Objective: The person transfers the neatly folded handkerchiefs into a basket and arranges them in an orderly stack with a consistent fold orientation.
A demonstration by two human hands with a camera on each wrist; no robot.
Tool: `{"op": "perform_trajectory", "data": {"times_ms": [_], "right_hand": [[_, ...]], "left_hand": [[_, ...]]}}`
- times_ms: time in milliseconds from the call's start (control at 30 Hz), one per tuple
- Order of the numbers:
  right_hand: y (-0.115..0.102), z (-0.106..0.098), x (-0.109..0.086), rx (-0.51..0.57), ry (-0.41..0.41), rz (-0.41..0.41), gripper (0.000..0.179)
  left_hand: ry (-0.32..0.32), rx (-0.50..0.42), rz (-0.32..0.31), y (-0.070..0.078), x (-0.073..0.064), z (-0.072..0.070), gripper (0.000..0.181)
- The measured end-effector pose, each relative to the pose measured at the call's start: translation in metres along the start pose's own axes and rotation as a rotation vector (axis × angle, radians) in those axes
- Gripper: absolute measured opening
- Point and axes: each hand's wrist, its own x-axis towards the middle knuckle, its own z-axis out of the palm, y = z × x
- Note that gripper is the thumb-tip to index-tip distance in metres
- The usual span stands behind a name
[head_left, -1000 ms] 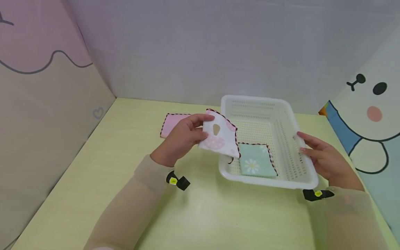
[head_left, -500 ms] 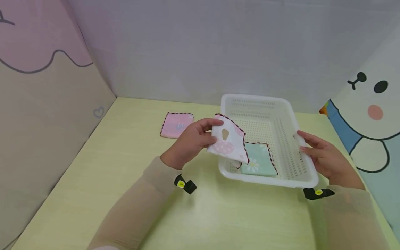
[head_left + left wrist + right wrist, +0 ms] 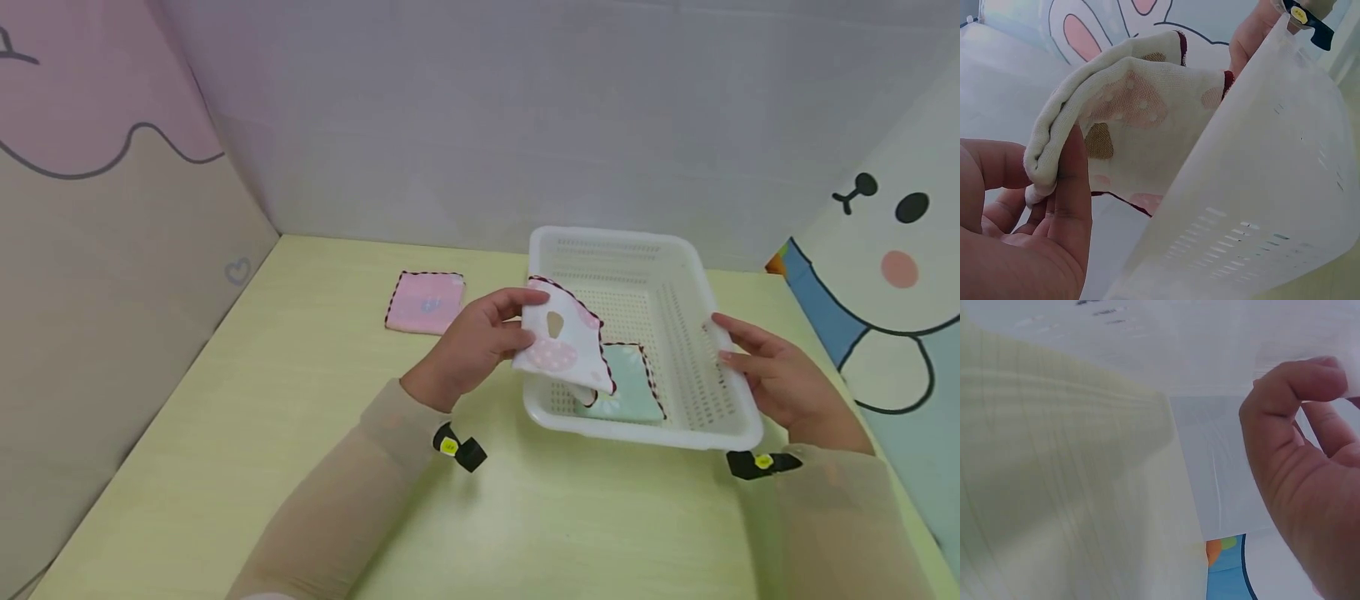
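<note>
Left panel (image 3: 112,250): to your far left, pink above a dark wavy line and cream below, with a small grey heart near the back corner.
Surface (image 3: 247,400): pale yellow-green, spread out in front of you.
Pink cloth (image 3: 426,302): a folded square with dark striped edging, lying flat on the surface, just beyond your left hand (image 3: 472,346).
Left strap (image 3: 457,447): black with a yellow label, around your wrist over the beige sleeve.
Left fingers: they pinch a white cloth (image 3: 566,346) between thumb and fingertips, at its folded side.
White cloth: raised in your grip above the basket's left side, printed with pink and brown shapes, edged dark red, one corner drooping.
Basket (image 3: 645,436): white, perforated, rectangular; you cannot tell from here whether its base sits fully on the surface.
Green cloth (image 3: 633,387): folded inside the basket at the near left, daisy-printed, partly hidden behind the white one.
Right fingers: your right hand (image 3: 791,383) grips the basket's right rim.
Right panel (image 3: 892,333): white cartoon face, blue below.
</note>
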Motion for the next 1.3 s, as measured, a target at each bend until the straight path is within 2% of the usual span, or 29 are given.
{"op": "perform_trajectory", "data": {"times_ms": [267,600,1033,1300], "right_hand": [[0.001,0.002,0.001,-0.013,0.0,0.009,0.071],[0.002,0.003,0.002,0.037,-0.04,-0.019,0.066],[0.001,0.003,0.002,0.038,-0.013,-0.008,0.066],[0.0,-0.001,0.001,0.026,-0.029,-0.014,0.067]], "left_hand": [[-0.024,-0.009,0.007,-0.006,0.008,0.007,0.043],[-0.032,0.04,-0.024,-0.01,0.018,0.017,0.044],[-0.088,0.079,-0.032,-0.012,0.044,0.03,0.04],[-0.084,0.102,-0.041,-0.005,0.064,0.031,0.038]]}}
